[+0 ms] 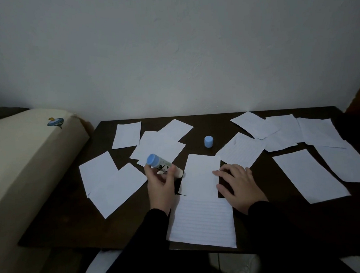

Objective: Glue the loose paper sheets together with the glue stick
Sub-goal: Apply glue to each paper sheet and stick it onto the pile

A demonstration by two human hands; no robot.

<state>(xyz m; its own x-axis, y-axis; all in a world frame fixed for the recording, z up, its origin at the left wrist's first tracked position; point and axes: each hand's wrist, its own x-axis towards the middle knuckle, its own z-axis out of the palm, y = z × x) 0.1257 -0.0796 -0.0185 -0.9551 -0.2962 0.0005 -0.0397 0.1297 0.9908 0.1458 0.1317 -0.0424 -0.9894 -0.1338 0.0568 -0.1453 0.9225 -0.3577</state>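
Dimly, left hand (159,183) grips glue stick (163,166) (uncapped); right hand (239,185) flat on sheet (200,175).

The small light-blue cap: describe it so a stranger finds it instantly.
Start at the dark brown table against the white wall. Among the scattered white paper sheets, near the middle toward the wall, stands the small light-blue cylindrical cap. It alone stands on bare wood, touching no paper.

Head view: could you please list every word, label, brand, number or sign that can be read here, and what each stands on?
None can be read.
Glue stick in the left hand: black marks on its label, too blurred to read.
Lined sheet: ruled lines only, no writing.
Cushion: a small picture, no text.
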